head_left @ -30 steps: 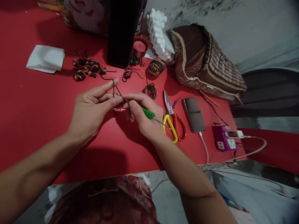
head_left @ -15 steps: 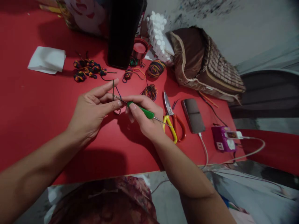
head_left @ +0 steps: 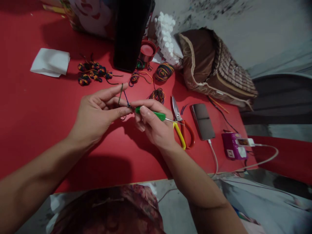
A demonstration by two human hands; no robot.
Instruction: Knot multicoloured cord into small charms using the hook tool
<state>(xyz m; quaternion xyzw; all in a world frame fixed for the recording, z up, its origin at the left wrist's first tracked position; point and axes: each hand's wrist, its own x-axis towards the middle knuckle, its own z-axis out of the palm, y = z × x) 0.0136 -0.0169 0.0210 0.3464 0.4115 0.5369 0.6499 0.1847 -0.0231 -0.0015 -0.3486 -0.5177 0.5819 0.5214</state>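
My left hand (head_left: 97,112) pinches a strand of multicoloured yarn (head_left: 121,94) between thumb and middle finger, with the strand looped over my raised index finger. My right hand (head_left: 152,125) grips a crochet hook with a green handle (head_left: 156,114), its metal tip at the yarn by my left thumb. Both hands hover above the red table (head_left: 36,110).
Small crocheted yarn pieces (head_left: 92,72) and yarn bundles (head_left: 163,71) lie behind the hands. Scissors with yellow and red handles (head_left: 181,125), a phone (head_left: 202,120) and a purple charger (head_left: 234,148) sit to the right. A white cloth (head_left: 50,61), a black box (head_left: 130,32) and a brown bag (head_left: 214,68) stand farther back.
The hook's tip has pushed closer in to the yarn at my left thumb, and my right hand has tilted the handle flatter and drifted slightly right. My left hand stays put.
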